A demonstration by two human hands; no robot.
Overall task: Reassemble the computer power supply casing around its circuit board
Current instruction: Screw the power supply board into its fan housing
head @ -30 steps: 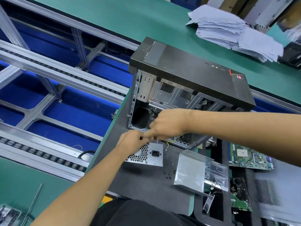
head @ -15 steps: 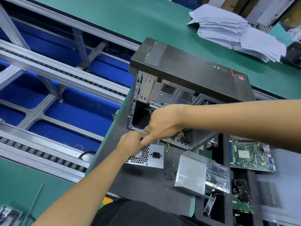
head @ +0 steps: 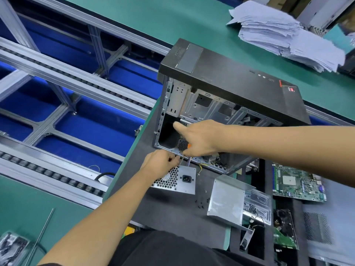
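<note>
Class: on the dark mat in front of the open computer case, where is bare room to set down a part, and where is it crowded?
Free: the dark mat between the left forearm, the power supply panel and the silver metal cover, apart from some small black screws. Crowded: the case opening, where both hands work, and the right side with circuit boards.

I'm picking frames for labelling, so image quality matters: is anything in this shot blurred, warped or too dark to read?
Head view: wide-angle bending curves the conveyor rails; the paper stack and top right corner are smeared; the bottom left corner is blurred too; the computer case cavity by the right hand is black shadow; the left hand and power supply panel are evenly lit and fairly sharp.
</note>
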